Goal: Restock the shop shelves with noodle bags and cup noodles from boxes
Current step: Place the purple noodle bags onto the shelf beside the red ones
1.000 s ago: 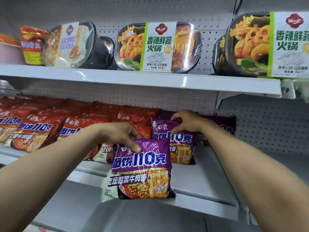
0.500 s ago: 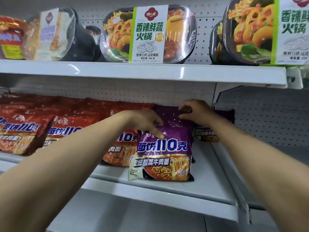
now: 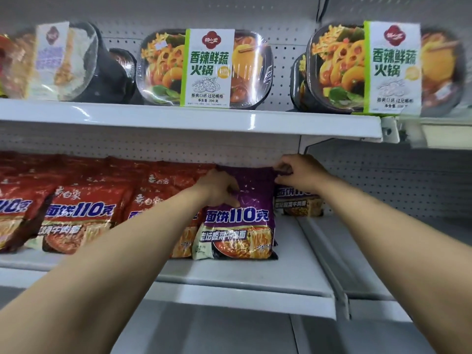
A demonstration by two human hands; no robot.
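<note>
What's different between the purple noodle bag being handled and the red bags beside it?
The purple bag has a purple wrapper; the red bags have red ones. The left hand and right hand hold the purple bag near its top; no hand grips the red bags. The purple bag stands right of the red bags. Both carry a large 110 and a noodle picture.

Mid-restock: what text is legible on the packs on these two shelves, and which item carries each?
"香辣鲜蔬火锅", "净含量 300 克": centre hotpot box, upper shelf.
"香辣鲜蔬火锅": right hotpot box, upper shelf.
"面饼110克": purple noodle bag, lower shelf.
"白象", "面饼110克": red noodle bag, lower shelf.
Too blurred to read: the label of the left box on the upper shelf; the small print on the bags.
</note>
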